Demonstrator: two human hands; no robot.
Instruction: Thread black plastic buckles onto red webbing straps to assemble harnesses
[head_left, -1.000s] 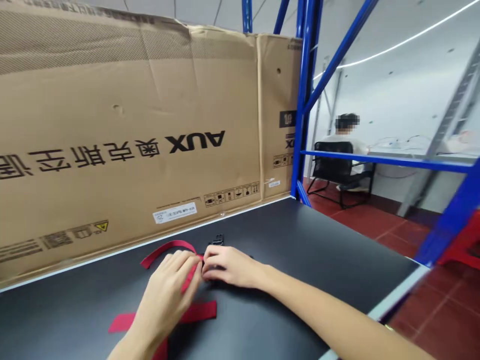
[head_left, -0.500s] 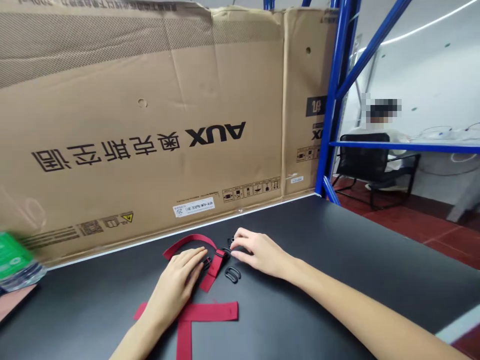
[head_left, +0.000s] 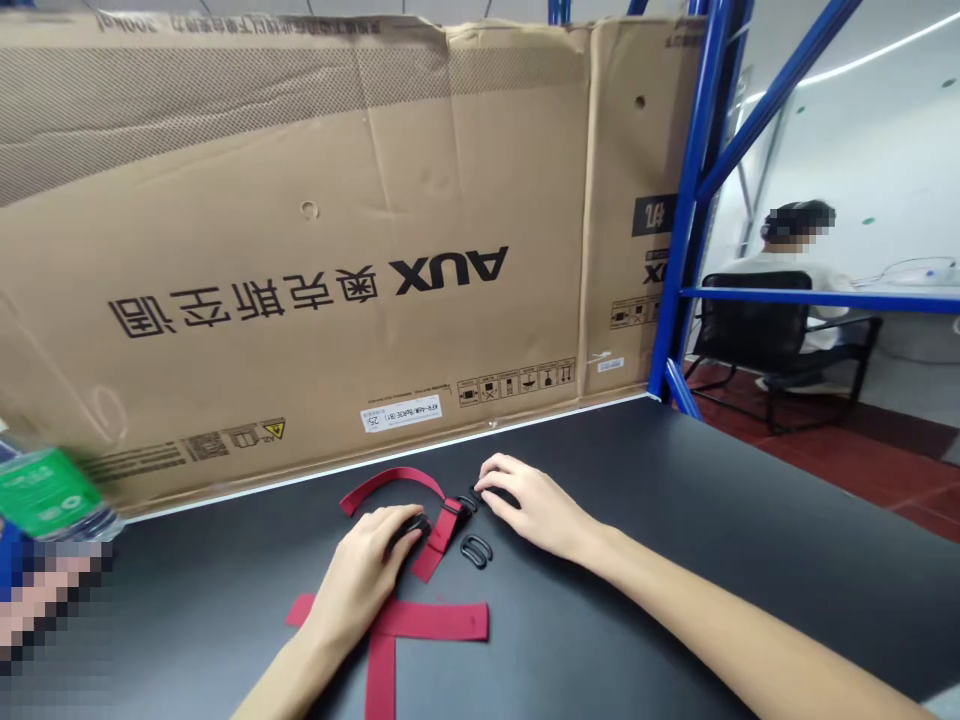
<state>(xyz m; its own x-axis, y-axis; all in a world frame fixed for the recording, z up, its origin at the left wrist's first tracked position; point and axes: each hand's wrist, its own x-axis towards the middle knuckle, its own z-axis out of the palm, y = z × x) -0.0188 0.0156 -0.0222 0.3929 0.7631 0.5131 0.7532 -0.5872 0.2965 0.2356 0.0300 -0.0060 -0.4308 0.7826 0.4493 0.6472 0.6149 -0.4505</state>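
My left hand [head_left: 364, 565] is closed around a black plastic piece, possibly a buckle [head_left: 409, 527], partly hidden by the fingers. Beside it lies a red webbing strap [head_left: 394, 475], curved at the back, with a black slider [head_left: 452, 506] near its front end. My right hand [head_left: 531, 505] is curled, its fingertips at a small black part [head_left: 475, 492] mostly covered by them. Between the hands a black metal-looking hook [head_left: 476, 551] rests on the table. A second red strap [head_left: 442, 621] lies flat in a T shape, partly under my left wrist.
Behind the black table [head_left: 622, 620] stands a large cardboard box [head_left: 300, 370]. A green-labelled bottle [head_left: 49, 495] is at the left edge. Blue rack posts [head_left: 679, 240] rise at the right. Beyond them a person sits on a black chair [head_left: 757, 320].
The view has shifted slightly left. My left fingers have closed on the black piece and lifted it a little into sight. My right hand stays near the small black part.
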